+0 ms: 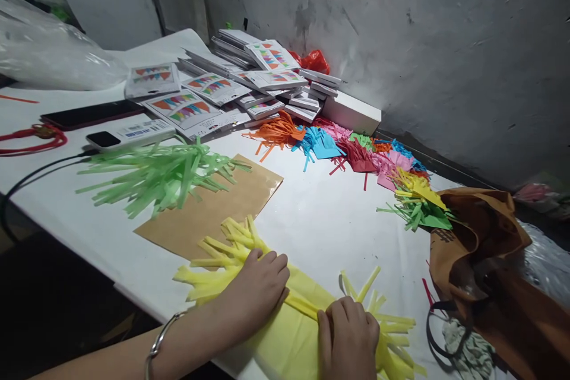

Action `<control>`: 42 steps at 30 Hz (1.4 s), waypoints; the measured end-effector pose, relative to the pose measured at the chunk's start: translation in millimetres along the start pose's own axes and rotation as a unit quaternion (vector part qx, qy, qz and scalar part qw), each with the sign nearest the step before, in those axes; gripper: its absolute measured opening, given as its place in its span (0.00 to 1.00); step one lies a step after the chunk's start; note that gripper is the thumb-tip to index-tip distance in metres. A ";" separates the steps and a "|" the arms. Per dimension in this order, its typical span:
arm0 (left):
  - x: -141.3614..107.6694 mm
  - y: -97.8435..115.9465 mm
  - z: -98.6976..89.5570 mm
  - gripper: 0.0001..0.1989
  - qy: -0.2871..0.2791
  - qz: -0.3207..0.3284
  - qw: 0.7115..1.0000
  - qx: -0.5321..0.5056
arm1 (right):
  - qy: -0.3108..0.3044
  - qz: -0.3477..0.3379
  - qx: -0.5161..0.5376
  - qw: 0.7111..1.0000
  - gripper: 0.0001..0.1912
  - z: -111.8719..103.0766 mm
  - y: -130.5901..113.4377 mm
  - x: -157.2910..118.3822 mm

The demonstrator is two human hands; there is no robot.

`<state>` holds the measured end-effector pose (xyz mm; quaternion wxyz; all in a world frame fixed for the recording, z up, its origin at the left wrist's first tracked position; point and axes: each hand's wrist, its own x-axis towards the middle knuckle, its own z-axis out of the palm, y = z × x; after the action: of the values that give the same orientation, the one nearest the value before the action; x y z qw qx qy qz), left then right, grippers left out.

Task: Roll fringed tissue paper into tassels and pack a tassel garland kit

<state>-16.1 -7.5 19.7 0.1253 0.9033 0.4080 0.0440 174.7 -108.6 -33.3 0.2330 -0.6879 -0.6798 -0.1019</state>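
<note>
Yellow fringed tissue paper (289, 341) lies spread on the near part of the white table, its cut strips fanning out at both ends. A narrow fold runs across its middle. My left hand (262, 288) grips this fold near the left fringe, fingers curled over it. Closed on the same fold toward the right end is my right hand (350, 332), its thumb side against the paper. Green fringed tissue paper (178, 169), bunched at its middle, rests on a brown paper sheet (178, 225) just beyond my left hand.
Printed packets (214, 89) are piled at the back. Small coloured tassel bundles, such as an orange one (278, 129), line the wall side. A phone (91, 114) and a white device (133, 132) with a cable lie left. A brown bag (476, 237) stands right.
</note>
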 end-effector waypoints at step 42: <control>-8.6 -9.1 15.5 0.09 0.157 0.178 0.971 -0.040 | 0.041 -0.085 0.122 0.988 0.13 8.5 -27.3 4.8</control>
<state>-25.7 -11.1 2.5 0.0860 0.9376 0.2526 0.2228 146.6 -101.4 -33.5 0.3334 -0.5890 -0.7332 -0.0657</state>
